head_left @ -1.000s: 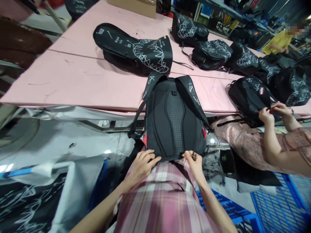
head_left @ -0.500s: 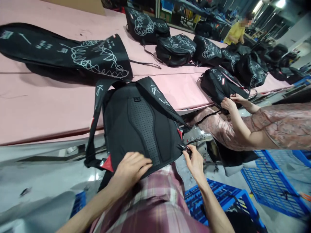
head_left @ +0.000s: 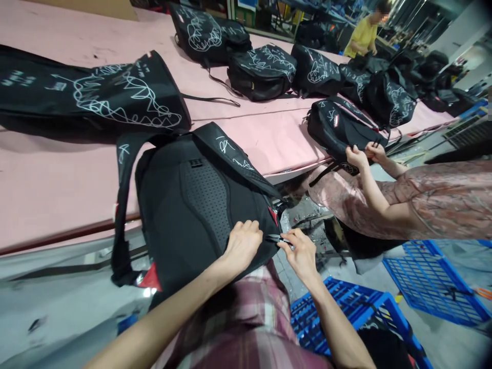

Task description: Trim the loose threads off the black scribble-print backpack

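A black backpack (head_left: 192,205) lies back panel up, hanging over the front edge of the pink table (head_left: 57,179) onto my lap. My left hand (head_left: 243,245) rests on its lower right corner, fingers curled and pressing the fabric. Just right of it, my right hand (head_left: 300,252) is closed on small metal snips (head_left: 280,238) whose tips point at that corner, near a red strap tab (head_left: 272,215).
A long black printed bag (head_left: 92,97) lies behind the backpack. Several more black backpacks (head_left: 261,72) line the table's far side. At my right a seated person's hands (head_left: 363,154) hold another backpack (head_left: 342,128). Blue plastic crates (head_left: 434,282) stand on the floor.
The view has swung right. My left hand slid from the bottom middle of the backpack to its lower right corner, meeting my right hand and the snips there.
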`<control>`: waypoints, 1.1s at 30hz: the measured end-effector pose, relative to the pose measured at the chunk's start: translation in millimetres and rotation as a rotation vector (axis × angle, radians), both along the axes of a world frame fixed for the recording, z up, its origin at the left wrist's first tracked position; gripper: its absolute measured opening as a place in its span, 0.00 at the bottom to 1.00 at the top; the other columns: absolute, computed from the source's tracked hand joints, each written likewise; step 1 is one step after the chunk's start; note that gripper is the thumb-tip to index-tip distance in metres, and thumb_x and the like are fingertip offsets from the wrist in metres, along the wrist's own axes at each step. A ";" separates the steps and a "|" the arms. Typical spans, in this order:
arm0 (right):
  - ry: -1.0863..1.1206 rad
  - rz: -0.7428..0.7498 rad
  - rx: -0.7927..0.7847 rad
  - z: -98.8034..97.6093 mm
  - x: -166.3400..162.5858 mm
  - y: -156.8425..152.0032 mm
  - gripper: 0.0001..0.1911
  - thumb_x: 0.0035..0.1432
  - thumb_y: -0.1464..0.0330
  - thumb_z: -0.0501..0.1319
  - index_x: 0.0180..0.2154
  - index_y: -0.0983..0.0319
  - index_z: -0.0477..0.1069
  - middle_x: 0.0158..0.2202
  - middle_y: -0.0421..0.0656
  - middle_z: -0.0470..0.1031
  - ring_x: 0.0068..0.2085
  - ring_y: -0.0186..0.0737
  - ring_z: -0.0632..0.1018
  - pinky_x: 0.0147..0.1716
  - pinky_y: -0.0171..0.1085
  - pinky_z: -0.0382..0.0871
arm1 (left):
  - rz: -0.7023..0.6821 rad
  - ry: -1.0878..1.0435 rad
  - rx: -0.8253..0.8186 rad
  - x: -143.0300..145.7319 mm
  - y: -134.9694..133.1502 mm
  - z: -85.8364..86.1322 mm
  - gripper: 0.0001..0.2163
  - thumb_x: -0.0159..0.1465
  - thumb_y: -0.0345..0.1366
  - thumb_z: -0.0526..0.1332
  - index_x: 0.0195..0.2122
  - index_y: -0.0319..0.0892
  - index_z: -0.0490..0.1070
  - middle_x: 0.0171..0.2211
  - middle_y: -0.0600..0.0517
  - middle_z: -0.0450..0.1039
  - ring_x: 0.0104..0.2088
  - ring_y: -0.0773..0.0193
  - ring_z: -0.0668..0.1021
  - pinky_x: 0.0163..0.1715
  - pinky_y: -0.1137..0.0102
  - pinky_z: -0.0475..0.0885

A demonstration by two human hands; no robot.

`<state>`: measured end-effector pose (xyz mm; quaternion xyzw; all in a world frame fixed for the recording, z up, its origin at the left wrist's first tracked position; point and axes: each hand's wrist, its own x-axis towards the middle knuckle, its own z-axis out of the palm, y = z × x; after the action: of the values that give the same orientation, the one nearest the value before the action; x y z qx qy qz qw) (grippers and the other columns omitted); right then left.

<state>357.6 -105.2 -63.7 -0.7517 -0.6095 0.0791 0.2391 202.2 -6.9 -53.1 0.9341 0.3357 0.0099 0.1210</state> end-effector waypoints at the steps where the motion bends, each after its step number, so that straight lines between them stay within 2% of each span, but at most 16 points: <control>1: -0.024 0.016 -0.016 0.7 -0.7 2.1 0.08 0.56 0.64 0.60 0.38 0.59 0.75 0.36 0.41 0.72 0.35 0.36 0.73 0.35 0.34 0.63 | 0.021 0.004 -0.003 0.6 -1.7 -1.2 0.09 0.60 0.27 0.53 0.28 0.38 0.71 0.31 0.48 0.67 0.34 0.58 0.68 0.33 0.64 0.58; 4: -0.095 0.085 -0.069 3.3 -1.5 9.1 0.08 0.56 0.64 0.61 0.38 0.58 0.75 0.36 0.41 0.72 0.35 0.36 0.72 0.33 0.34 0.61 | 0.119 -0.061 -0.042 -5.7 -4.4 -7.1 0.09 0.62 0.29 0.50 0.29 0.38 0.69 0.32 0.47 0.66 0.35 0.59 0.67 0.32 0.66 0.61; 10: -0.176 0.222 -0.135 9.5 -3.3 21.3 0.08 0.56 0.65 0.61 0.38 0.57 0.74 0.36 0.41 0.71 0.35 0.37 0.71 0.32 0.36 0.58 | 0.284 -0.413 -0.237 -40.8 -7.6 -21.5 0.11 0.64 0.36 0.48 0.29 0.40 0.66 0.31 0.50 0.65 0.34 0.65 0.69 0.36 0.70 0.65; 15: -0.163 0.253 -0.142 10.8 -7.6 24.5 0.05 0.55 0.68 0.61 0.35 0.59 0.75 0.34 0.42 0.72 0.34 0.38 0.71 0.32 0.37 0.58 | 0.363 -0.601 -0.230 -74.1 -17.5 -17.3 0.11 0.62 0.40 0.52 0.28 0.41 0.68 0.30 0.51 0.67 0.33 0.66 0.71 0.36 0.71 0.67; 17: 0.035 0.207 -0.092 7.8 0.2 24.4 0.05 0.55 0.68 0.60 0.33 0.60 0.75 0.33 0.43 0.72 0.34 0.37 0.71 0.33 0.36 0.59 | 0.436 -0.643 -0.159 -95.4 -21.6 -15.2 0.11 0.61 0.42 0.54 0.28 0.41 0.69 0.31 0.50 0.67 0.35 0.63 0.72 0.37 0.68 0.68; 18: 0.193 0.138 -0.045 5.4 7.6 24.0 0.05 0.55 0.68 0.60 0.32 0.61 0.75 0.33 0.43 0.72 0.34 0.37 0.71 0.34 0.35 0.61 | 0.526 -0.637 -0.126 -107.6 -23.4 -15.4 0.11 0.60 0.43 0.55 0.29 0.41 0.70 0.32 0.50 0.68 0.35 0.62 0.72 0.39 0.65 0.69; 20: 0.537 -0.100 0.078 -1.2 26.9 21.9 0.07 0.53 0.66 0.61 0.33 0.62 0.74 0.33 0.42 0.73 0.35 0.37 0.72 0.36 0.34 0.63 | 0.825 -0.630 -0.153 -131.6 -26.6 -17.7 0.12 0.56 0.46 0.57 0.33 0.43 0.71 0.35 0.49 0.69 0.37 0.58 0.73 0.40 0.60 0.70; 22: 0.811 -0.351 0.180 -9.8 45.1 18.6 0.12 0.48 0.64 0.63 0.35 0.64 0.73 0.34 0.43 0.73 0.35 0.37 0.72 0.36 0.35 0.63 | 1.122 -0.740 -0.380 -149.0 -28.7 -19.7 0.14 0.56 0.47 0.58 0.39 0.47 0.69 0.42 0.51 0.70 0.41 0.56 0.74 0.39 0.60 0.73; 24: 0.973 -0.471 0.202 -19.9 52.9 16.0 0.18 0.44 0.63 0.65 0.38 0.64 0.72 0.34 0.42 0.72 0.34 0.36 0.70 0.36 0.34 0.63 | 1.282 -0.942 -0.677 -154.8 -28.2 -16.9 0.13 0.56 0.44 0.59 0.43 0.53 0.67 0.49 0.55 0.68 0.49 0.57 0.71 0.39 0.66 0.76; 26: 1.095 -0.476 0.133 -30.7 46.7 16.6 0.22 0.42 0.62 0.66 0.40 0.64 0.71 0.31 0.40 0.71 0.31 0.33 0.68 0.33 0.32 0.62 | 1.344 -1.062 -0.859 -149.6 -23.3 -7.4 0.11 0.57 0.40 0.59 0.42 0.55 0.67 0.55 0.61 0.63 0.56 0.61 0.66 0.44 0.72 0.75; 30: 1.255 -0.435 -0.017 -49.3 12.4 27.9 0.23 0.43 0.58 0.65 0.39 0.65 0.72 0.25 0.38 0.68 0.24 0.29 0.63 0.23 0.30 0.56 | 1.491 -1.110 -0.945 -130.2 -6.1 16.9 0.05 0.57 0.38 0.59 0.34 0.51 0.68 0.55 0.62 0.63 0.58 0.61 0.63 0.55 0.69 0.66; 33: 1.308 -0.446 0.019 -55.5 -4.1 34.0 0.24 0.44 0.56 0.65 0.40 0.65 0.70 0.30 0.40 0.71 0.28 0.32 0.68 0.26 0.29 0.59 | 1.575 -1.099 -1.041 -127.9 -10.2 19.9 0.10 0.49 0.34 0.63 0.34 0.45 0.69 0.53 0.59 0.66 0.58 0.60 0.63 0.51 0.72 0.69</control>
<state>353.5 -71.2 -119.3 -0.6549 -0.1719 0.4599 0.5745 74.3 -17.2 -33.2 0.1599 0.7026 0.3572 0.5943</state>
